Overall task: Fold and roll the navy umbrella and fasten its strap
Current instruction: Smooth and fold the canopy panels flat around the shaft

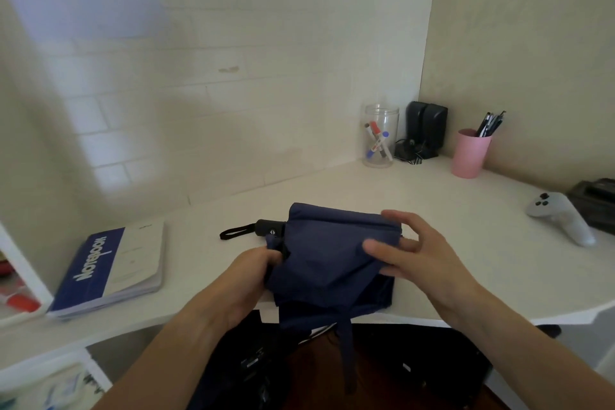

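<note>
The navy umbrella (327, 256) lies collapsed across the near part of the white desk (449, 220), its loose fabric in flat folds. Its black handle (268, 228) with a wrist loop points left. A navy strap (347, 348) hangs down over the desk's front edge. My left hand (248, 276) is closed around the fabric at the handle end. My right hand (416, 251) rests on the right end of the fabric, thumb and fingers pinching a fold.
A blue and white notebook (113, 271) lies at the left. At the back right stand a clear jar of markers (379, 136), black speakers (427, 128) and a pink pen cup (470, 153). A white game controller (559, 216) lies at the right.
</note>
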